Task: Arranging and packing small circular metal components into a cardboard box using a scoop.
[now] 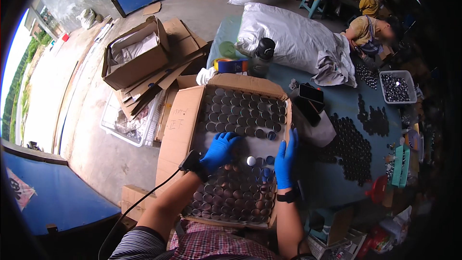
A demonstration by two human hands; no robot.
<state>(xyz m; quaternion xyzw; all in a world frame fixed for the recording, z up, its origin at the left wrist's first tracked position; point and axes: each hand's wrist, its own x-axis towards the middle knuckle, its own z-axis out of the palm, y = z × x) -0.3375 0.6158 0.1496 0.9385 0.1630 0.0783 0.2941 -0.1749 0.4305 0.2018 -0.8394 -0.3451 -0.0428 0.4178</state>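
An open cardboard box [180, 127] in front of me holds rows of dark round caps [236, 110], one block at the far side and another at the near side. A pale strip between the blocks shows the box's lining [260, 147]. Over that strip lies my left hand [219, 151] in a blue glove, fingers stretched out and partly overlapping. My right hand [285, 163], gloved too, rests along the box's right wall with its fingers straight and thumb apart. A single white round piece [250, 161] stands out among the dark ones, between my hands.
Many loose dark caps [351, 149] spread over the table to the right, near two phones [310, 98]. Behind the box are a bottle [263, 55], tape rolls [231, 65] and a white sack [293, 38]. Cardboard boxes [134, 53] stack at left. A person [368, 33] sits at far right.
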